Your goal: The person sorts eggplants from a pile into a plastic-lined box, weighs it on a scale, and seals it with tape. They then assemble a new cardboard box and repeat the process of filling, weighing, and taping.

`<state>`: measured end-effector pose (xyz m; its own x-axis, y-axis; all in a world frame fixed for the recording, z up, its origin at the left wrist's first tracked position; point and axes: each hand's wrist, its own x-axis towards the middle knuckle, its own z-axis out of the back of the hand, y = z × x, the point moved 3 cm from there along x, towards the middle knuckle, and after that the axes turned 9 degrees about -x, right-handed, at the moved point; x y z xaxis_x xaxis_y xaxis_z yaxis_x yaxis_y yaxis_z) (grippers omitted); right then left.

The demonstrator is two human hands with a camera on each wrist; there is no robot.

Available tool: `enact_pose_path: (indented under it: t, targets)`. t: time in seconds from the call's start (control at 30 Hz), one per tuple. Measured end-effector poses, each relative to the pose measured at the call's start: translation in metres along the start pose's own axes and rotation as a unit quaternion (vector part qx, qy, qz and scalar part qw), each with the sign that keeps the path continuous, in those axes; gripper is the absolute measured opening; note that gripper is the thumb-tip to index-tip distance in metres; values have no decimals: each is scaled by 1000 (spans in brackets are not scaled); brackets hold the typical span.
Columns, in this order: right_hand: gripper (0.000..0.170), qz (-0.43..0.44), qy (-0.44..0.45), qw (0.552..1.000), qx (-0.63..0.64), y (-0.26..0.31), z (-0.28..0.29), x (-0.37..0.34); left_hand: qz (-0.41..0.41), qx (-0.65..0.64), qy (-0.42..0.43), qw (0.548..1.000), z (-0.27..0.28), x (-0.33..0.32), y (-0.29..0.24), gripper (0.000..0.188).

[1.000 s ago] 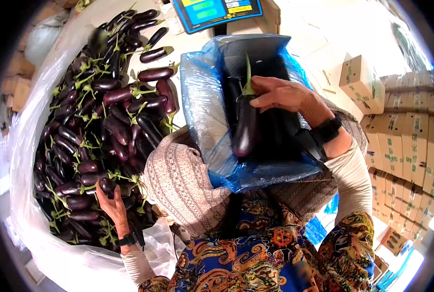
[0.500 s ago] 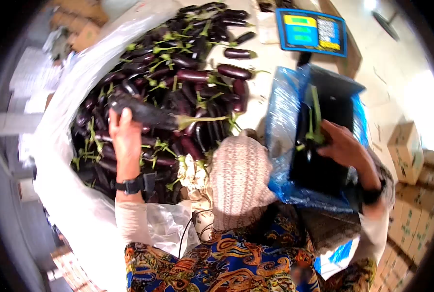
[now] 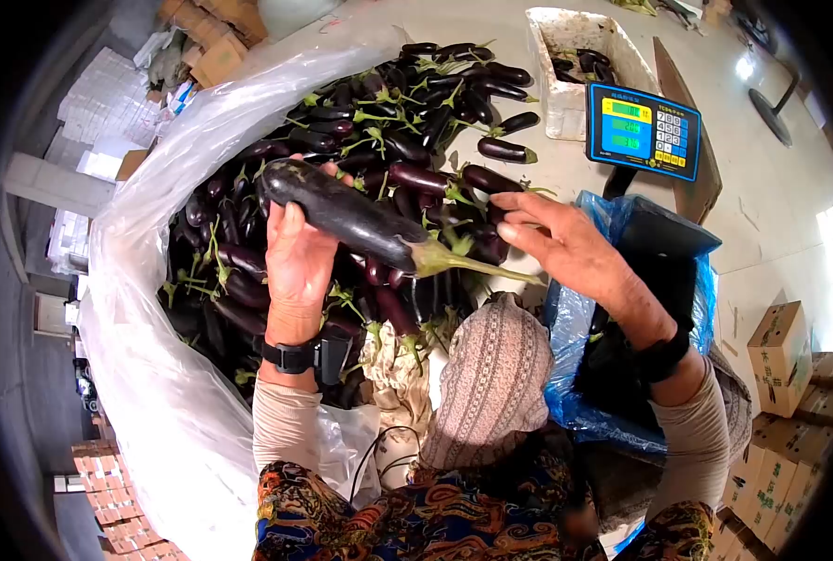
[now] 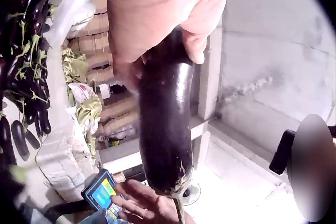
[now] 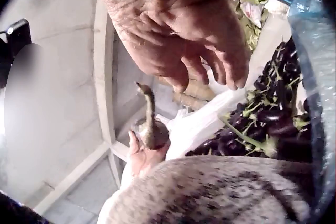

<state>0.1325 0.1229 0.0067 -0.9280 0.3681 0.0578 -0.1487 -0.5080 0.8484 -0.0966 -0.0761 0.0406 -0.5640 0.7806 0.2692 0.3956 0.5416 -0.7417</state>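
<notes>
- Big eggplant (image 3: 342,210) is being held up in mid-frame, over the pile (image 3: 416,178); blunt end is being gripped by the L hand (image 3: 300,271), w/ thumb & fingers curled round it.
- Stalk is being pointed to the R, twd the R hand (image 3: 575,248), slightly tilted down.
- Nothing is being held by the R hand; fingers are being spread loosely near the stalk, no contact seen. Hands are being held apart, approx. level w/ each other.
- Blue-lined box (image 3: 566,379) is being seen R of centre, low; inside is being lost mostly in shadow. A bit of green is being shown near its L side, so prob. some eggplant in there; no. of pcs can't be told.
- Box is being judged only part-filled: much of the inside is being shown dark, w/ nothing up to the rim.
- Held eggplant isn't being counted as done: it's being held outside the box, well apart from it.
- Large qty is being left unboxed: pile is being spread from upper centre to L of centre, beside the plastic sheet (image 3: 155,374). Work is being judged far from finished.
- A few small eggplants are being held in the white crate (image 3: 557,112), top R of centre; whether these are being set aside can't be told.
- Scale display (image 3: 631,136) is being shown lit, upper R; digits aren't being read clearly.
</notes>
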Motion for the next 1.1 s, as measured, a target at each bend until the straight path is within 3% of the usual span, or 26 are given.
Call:
enact_pose_path:
  t: [0.07, 0.1, 0.17, 0.2, 0.23, 0.3, 0.33, 0.4, 0.43, 0.5, 0.57, 0.63, 0.7, 0.8, 0.9, 0.97, 1.03, 1.1]
  targets:
    - [42, -26, 90, 986, 142, 22, 13, 6, 9, 14, 28, 999, -9, 3, 4, 58]
    - [41, -21, 114, 963, 242, 32, 23, 4, 31, -38, -1, 999, -13, 7, 8, 56]
    - [47, 41, 98, 969, 221, 37, 41, -3, 78, -148, -60, 984, -22, 12, 25, 53]
    - [54, 50, 71, 974, 211, 32, 45, -8, 121, -260, -48, 957, -27, 17, 37, 49]
    - [61, 60, 45, 976, 203, 29, 46, -14, 136, -277, -17, 951, -39, 22, 46, 46]
    - [69, 105, -56, 975, 189, 37, 34, -27, 138, -186, -3, 973, -62, 26, 68, 43]
    - [66, 112, -109, 976, 151, 43, 37, -31, 161, -174, -52, 970, -76, 26, 84, 41]
    - [57, 3, -168, 965, 201, 59, 47, -51, 226, -183, -53, 955, -101, 25, 112, 42]
    - [49, 79, -223, 945, 224, 48, 51, -54, 260, -164, -49, 950, -110, 24, 123, 43]
    - [43, 15, -237, 951, 200, 45, 80, -83, 325, 6, 77, 942, -109, 19, 126, 46]
    - [42, -103, -269, 946, 147, 45, 113, -117, 343, 104, 148, 922, -93, 14, 122, 42]
    - [42, -124, -223, 966, 47, 31, 136, -145, 379, 142, 95, 909, -53, 11, 120, 37]
    - [35, -206, -137, 969, 15, 0, 134, -158, 349, 164, 17, 923, -5, 2, 123, 35]
    - [49, -269, -32, 958, -95, -61, 95, -163, 351, 185, -117, 910, 54, -32, 133, 24]
    - [59, -294, 15, 942, -164, -124, 45, -156, 377, 168, -181, 892, 107, -85, 148, 18]
    - [50, -335, 29, 940, -61, -143, 25, -147, 391, 142, -136, 899, 163, -127, 162, 18]
    - [57, -378, 49, 921, -81, -162, 7, -133, 402, 185, -259, 858, 143, -161, 147, 25]
    - [55, -331, 50, 929, -155, -200, -13, -123, 422, 218, -271, 837, 154, -196, 143, 32]
